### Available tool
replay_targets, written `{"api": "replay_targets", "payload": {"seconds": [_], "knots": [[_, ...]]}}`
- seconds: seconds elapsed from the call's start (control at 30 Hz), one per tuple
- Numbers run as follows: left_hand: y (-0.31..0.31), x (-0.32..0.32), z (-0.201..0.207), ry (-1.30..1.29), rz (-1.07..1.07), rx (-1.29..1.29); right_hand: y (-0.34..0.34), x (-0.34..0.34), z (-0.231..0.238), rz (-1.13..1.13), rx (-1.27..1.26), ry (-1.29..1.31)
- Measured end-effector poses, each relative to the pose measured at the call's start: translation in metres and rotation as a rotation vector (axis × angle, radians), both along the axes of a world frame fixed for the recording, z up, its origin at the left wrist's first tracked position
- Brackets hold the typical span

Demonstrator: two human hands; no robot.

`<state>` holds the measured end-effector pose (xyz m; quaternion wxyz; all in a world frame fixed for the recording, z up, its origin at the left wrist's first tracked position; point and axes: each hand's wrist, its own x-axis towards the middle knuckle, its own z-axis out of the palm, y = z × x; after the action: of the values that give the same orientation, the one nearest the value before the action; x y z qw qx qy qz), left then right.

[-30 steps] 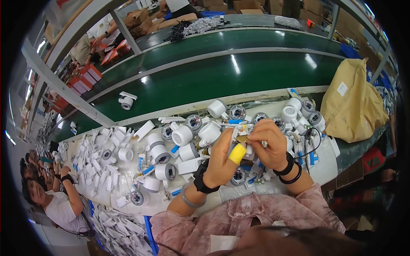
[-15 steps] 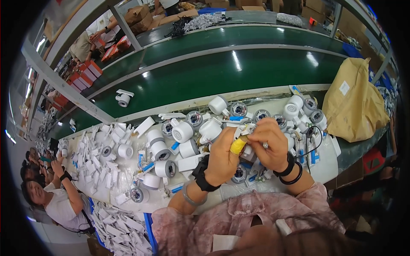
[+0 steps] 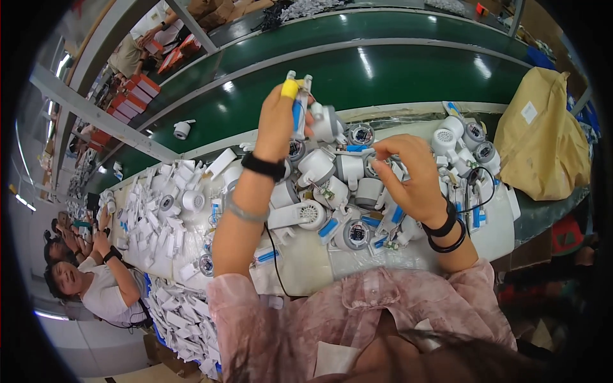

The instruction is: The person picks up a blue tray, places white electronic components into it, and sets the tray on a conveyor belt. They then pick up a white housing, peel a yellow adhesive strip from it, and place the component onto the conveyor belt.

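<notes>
My left hand (image 3: 276, 121), reaching out over the far side of the pile, is closed around a slim white plastic housing (image 3: 300, 113) with a blue strip on it. A yellow wrap (image 3: 290, 88) sits on one of its fingers. Right beside the housing is a blurred white round camera head (image 3: 325, 123); whether the two are joined, I cannot tell. Over the right of the pile hovers my right hand (image 3: 412, 175), thumb and forefinger apart, with nothing visible between them. Below lie several white-and-grey camera heads (image 3: 317, 167), some showing circuit boards.
Beyond the worktable runs a green conveyor belt (image 3: 408, 80) with one camera head (image 3: 183, 129) on it. Small white plastic parts (image 3: 159, 223) heap at left. A brown paper bag (image 3: 543, 140) stands at right, a black cable (image 3: 276, 262) in front. Co-workers sit at far left.
My hands were together over the pile, working on a small white part. Now they are apart: the left has moved left and away from me with the housing, and the right has opened.
</notes>
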<state>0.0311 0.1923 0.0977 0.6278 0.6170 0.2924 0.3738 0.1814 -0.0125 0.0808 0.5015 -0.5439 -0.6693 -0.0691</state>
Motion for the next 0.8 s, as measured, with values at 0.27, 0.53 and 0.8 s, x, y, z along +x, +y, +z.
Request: {"api": "replay_targets", "payload": {"seconds": [0.27, 0.53, 0.8], "knots": [[0.085, -0.001, -0.047, 0.333, 0.351, 0.412, 0.0, -0.005, -0.008, 0.093, -0.188, -0.058], [-0.084, -0.069, -0.033, 0.419, 0.077, 0.881, 0.017, -0.009, -0.019, 0.258, -0.302, -0.277], [-0.155, -0.083, -0.066, 0.705, 0.009, 1.047, 0.079, -0.04, -0.038, 0.418, -0.062, -0.645]]}}
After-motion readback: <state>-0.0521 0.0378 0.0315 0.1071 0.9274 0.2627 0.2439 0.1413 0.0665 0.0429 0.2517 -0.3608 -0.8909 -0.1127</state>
